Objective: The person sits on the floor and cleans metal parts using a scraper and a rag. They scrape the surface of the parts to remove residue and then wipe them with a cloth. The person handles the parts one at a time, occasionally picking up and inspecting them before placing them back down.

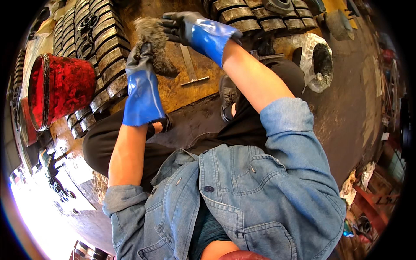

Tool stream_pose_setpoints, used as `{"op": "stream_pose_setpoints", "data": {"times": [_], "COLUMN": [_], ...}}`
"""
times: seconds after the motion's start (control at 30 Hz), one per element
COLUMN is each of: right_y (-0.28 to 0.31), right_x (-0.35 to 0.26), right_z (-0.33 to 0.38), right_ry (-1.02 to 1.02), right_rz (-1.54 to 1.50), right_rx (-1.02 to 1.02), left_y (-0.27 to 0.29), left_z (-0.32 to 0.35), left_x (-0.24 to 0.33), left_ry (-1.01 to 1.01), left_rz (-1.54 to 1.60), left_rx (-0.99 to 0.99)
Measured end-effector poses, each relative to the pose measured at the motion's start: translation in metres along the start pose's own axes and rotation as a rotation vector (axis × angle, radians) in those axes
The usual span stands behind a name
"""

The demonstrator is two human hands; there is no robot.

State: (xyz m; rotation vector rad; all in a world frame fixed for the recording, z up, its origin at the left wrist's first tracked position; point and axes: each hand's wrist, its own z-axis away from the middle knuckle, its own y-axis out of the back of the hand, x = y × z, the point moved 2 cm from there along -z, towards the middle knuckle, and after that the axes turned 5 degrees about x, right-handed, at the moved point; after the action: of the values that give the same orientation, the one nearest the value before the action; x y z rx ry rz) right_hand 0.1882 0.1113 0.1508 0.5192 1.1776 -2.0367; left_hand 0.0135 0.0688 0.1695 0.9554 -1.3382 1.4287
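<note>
Both my hands wear long rubber gloves, black over the hand and blue at the cuff. A shaggy grey-brown wad of fibre (151, 31) hangs between them above the oily brown work surface (203, 58). My left hand (141, 56) is closed on the wad's near left side. From the right, my right hand (178, 27) reaches to the wad with its fingers stretched and apart, the tips at its edge. Just below them lies a T-shaped metal tool (194, 81), its flat shank partly covered.
Stacked curved metal pieces (106, 47) line the left, with another stack (260, 19) at the far right. A stained red bucket (65, 84) tilts at the left. On the right stand a plastic-wrapped container (323, 63) and a grey block (340, 25). My knees flank the work surface.
</note>
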Motion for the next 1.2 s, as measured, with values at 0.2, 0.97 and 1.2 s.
{"op": "stream_pose_setpoints", "data": {"times": [0.2, 0.97, 1.2], "right_y": [-0.024, -0.028, 0.001], "right_x": [-0.003, 0.026, 0.013], "right_z": [0.017, 0.052, 0.042], "right_ry": [-0.047, -0.595, 0.408], "right_rz": [-0.659, -0.010, 0.878], "right_rx": [-0.403, -0.826, -0.061], "left_y": [-0.033, -0.007, -0.008], "left_z": [0.012, -0.020, -0.042], "left_x": [0.008, 0.001, 0.033], "left_ry": [-0.200, 0.689, -0.600], "left_rz": [-0.366, -0.136, -1.758], "left_rx": [-0.198, 0.096, -0.202]}}
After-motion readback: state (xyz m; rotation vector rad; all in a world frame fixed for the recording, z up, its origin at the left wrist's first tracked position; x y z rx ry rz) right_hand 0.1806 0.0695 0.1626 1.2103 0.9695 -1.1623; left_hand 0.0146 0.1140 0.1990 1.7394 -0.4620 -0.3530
